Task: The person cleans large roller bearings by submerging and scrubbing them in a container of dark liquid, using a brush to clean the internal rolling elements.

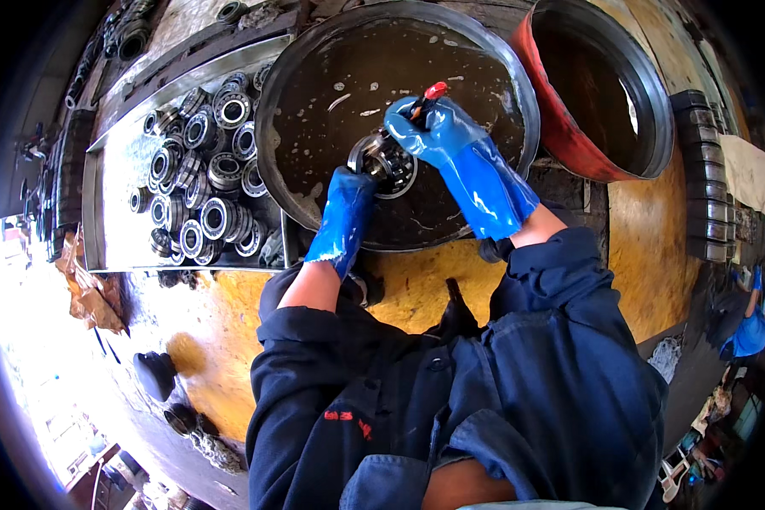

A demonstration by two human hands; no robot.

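Navy cloth jacket (484, 391) with rolled sleeves lies nearest the camera. Beyond it, the person's left hand (346, 204), in a glossy blue rubber glove, grips a shiny round steel bearing (385, 170) above brown liquid in a wide round metal basin (268, 144). The similarly gloved right hand (438, 132) wraps round a dark, red-ended handle (434, 90) beside the bearing.

blue-gloved left hand (348, 208): 1 | blue-gloved right hand (439, 132): 1 | handheld roller bearing (391, 167): 1 | red-tipped black handle (435, 90): 1 | heaped roller bearings (226, 172): more than twenty, overlap hides exact count | rectangular metal tray (115, 200): 1 | round metal basin (269, 127): 1 | red-sided round tub (554, 127): 1 | background co-worker (749, 334): 1
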